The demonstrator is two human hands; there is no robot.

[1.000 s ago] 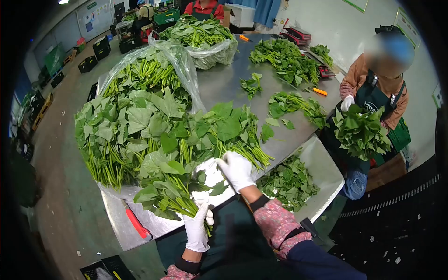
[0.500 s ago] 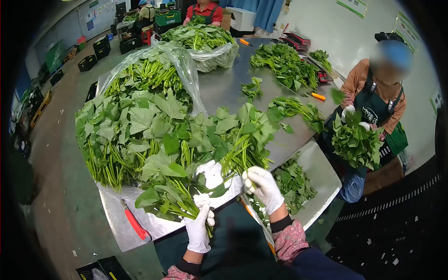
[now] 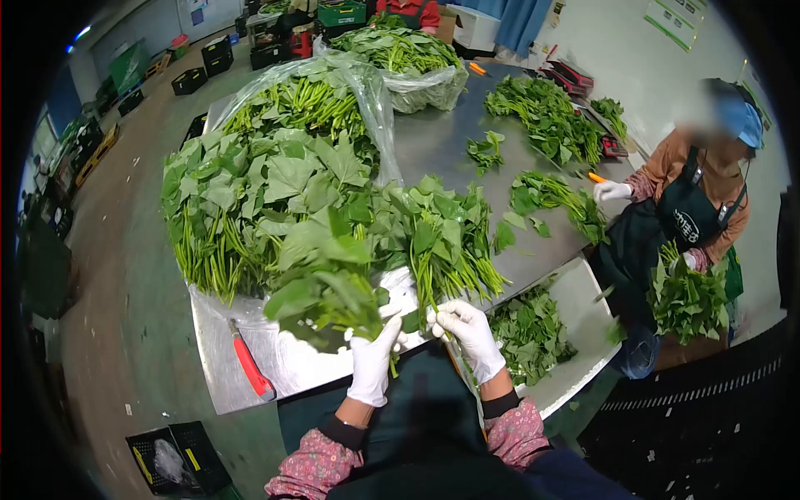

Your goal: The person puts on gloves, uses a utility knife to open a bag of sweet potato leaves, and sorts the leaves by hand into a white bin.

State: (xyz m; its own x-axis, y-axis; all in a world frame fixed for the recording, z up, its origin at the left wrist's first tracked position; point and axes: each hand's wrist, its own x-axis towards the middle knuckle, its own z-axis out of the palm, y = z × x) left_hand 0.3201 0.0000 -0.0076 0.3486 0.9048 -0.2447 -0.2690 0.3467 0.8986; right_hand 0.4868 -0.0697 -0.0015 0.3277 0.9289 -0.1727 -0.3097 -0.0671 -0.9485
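Observation:
My left hand [image 3: 375, 362], in a white glove, is closed around the stems of a bunch of leafy greens [image 3: 329, 304]; its leaves are blurred by motion. Close beside it, my gloved right hand [image 3: 471, 337] pinches a thin green stem at the lower ends of another small heap of greens [image 3: 446, 242] lying on the metal table [image 3: 429, 137]. A large pile of long-stemmed greens [image 3: 250, 208] spreads over the table beyond my left hand, partly inside a clear plastic bag [image 3: 379, 100].
A red-handled knife [image 3: 250, 362] lies at the near left edge. Right of me stands a white bin [image 3: 596, 317] with loose leaves. Across the corner, a co-worker [image 3: 696, 196] holds greens. More greens [image 3: 546, 117], red scales [image 3: 571, 79] and a second bagged pile [image 3: 400, 54] are farther back.
My left hand has lifted its bunch and come nearer my right hand, which now pinches at the stem ends. The co-worker has lowered their greens and reached one hand to the table. The view has shifted.

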